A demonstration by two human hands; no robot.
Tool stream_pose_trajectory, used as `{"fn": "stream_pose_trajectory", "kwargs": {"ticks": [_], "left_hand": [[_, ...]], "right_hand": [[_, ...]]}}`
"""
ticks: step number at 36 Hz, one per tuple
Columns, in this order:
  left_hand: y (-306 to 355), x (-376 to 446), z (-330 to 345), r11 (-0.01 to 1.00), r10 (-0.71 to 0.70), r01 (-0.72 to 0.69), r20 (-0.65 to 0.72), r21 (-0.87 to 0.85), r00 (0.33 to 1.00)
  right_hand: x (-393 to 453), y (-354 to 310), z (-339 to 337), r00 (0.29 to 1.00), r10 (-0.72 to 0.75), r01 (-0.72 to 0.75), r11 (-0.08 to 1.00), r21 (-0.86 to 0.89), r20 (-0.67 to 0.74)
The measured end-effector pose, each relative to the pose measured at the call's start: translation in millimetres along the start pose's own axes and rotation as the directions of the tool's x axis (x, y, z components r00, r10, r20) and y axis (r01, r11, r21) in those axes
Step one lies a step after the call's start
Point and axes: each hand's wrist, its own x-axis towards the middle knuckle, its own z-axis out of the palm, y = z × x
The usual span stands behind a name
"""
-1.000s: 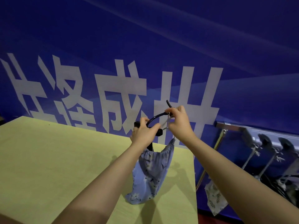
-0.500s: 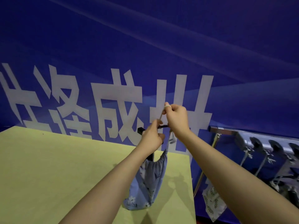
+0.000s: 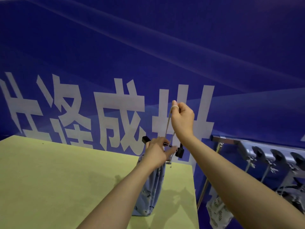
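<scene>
Raised higher than before, the right hand pinched the drawstring taut. The left hand gripped the blue floral pouch and a black headset at the pouch's mouth, near the table's right edge.

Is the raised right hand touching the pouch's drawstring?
Touching. The head view shows the drawstring looped round a finger of the right hand, running taut down to the pouch.
</scene>
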Motion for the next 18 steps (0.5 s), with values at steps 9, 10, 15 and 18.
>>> {"fn": "stream_pose_trajectory", "kwargs": {"ticks": [9,10,15,18], "left_hand": [[8.6,-0.6,-3.7,0.959,-0.001,0.008,-0.026,0.283,1.000],[9.9,-1.7,-3.7,0.960,0.011,-0.001,-0.031,0.280,0.999],[31.8,-3.8,-6.6,0.962,0.030,-0.033,0.014,0.270,0.999],[47.3,-6.3,-5.3,0.977,0.034,-0.040,0.031,0.212,0.999]], "right_hand": [[-7.3,-6.5,-6.8,0.996,-0.085,0.085,0.993,-0.086,0.008],[-6.7,-8.7,-9.5,0.997,-0.083,0.082,0.993,-0.084,-0.009],[-3.0,-21.1,-23.3,0.993,-0.101,0.094,0.990,-0.102,-0.062],[-1.3,-26.6,-37.9,0.985,-0.133,0.120,0.985,-0.122,-0.110]]}}
